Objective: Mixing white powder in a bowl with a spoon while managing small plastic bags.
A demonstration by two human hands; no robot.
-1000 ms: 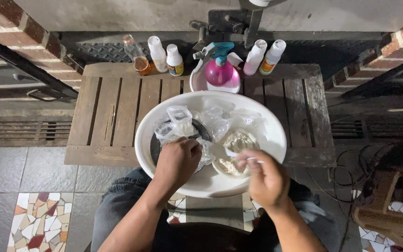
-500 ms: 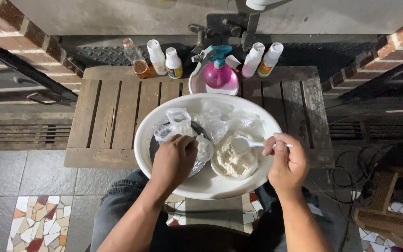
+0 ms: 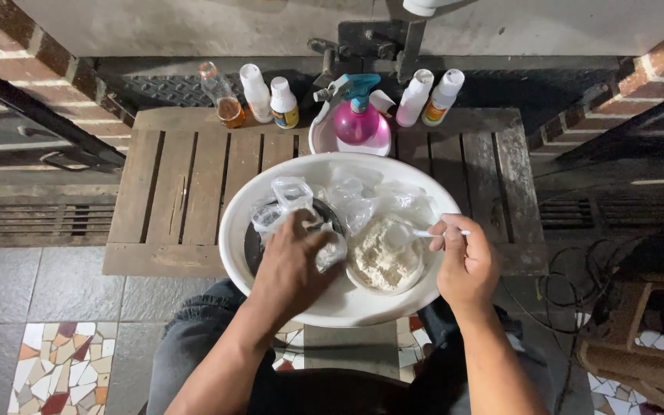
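A person sits over a large white basin [image 3: 332, 296] that rests on a weathered slatted wooden table [image 3: 186, 192]. The left hand [image 3: 290, 265] reaches down into the basin, its fingers curled around a crumpled clear plastic bag [image 3: 290, 196] with a lump of white powder in it, held over a small dark dish [image 3: 253, 246] at the basin's left side. The right hand [image 3: 466, 261] is closed in a narrow pinch on the handle of a white plastic spoon [image 3: 416, 233], whose bowl lies over a round clear container of pale powder [image 3: 382, 261]. That container sits inside the basin, right of centre, just beside the left hand's bag. More loose clear plastic wrap [image 3: 382, 201] lies bunched along the far inner side of the basin.

Beyond the basin, at the table's far edge, stands a pink spray bottle with a teal trigger [image 3: 359, 119] inside a small white bowl [image 3: 324, 142]. To its left stand a clear bottle with amber liquid [image 3: 224, 98] and two white bottles [image 3: 259, 94], close together. To its right lean two more white bottles with pale caps [image 3: 428, 96]. The person's dark-trousered knees [image 3: 194, 346] show below the basin, above a floor of grey tiles and mosaic pieces [image 3: 51, 369].
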